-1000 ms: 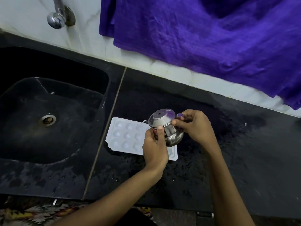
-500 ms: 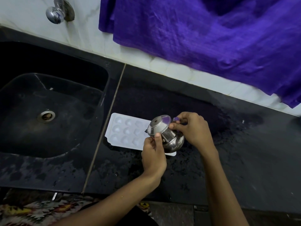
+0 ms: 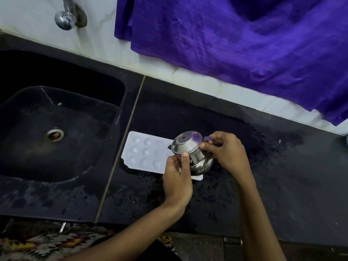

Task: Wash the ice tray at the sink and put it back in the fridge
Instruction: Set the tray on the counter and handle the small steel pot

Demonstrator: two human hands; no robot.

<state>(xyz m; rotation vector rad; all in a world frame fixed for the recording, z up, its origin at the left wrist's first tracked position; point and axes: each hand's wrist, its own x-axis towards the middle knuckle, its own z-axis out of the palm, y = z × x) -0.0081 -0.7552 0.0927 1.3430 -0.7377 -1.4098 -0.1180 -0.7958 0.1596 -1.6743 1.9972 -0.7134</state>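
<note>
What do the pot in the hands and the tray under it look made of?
Pot: polished metal, probably steel, with mirror-like reflections. Ice tray: white matte plastic, apparently, with moulded rounded cells. Left hand and right hand grip the pot.

Home kitchen: a black stone countertop [image 3: 263, 166] with an inset black sink [image 3: 56, 140], a wall-mounted chrome tap [image 3: 65, 18] on white tiles [image 3: 98, 40], and a purple cloth [image 3: 235, 49] hanging above.
</note>
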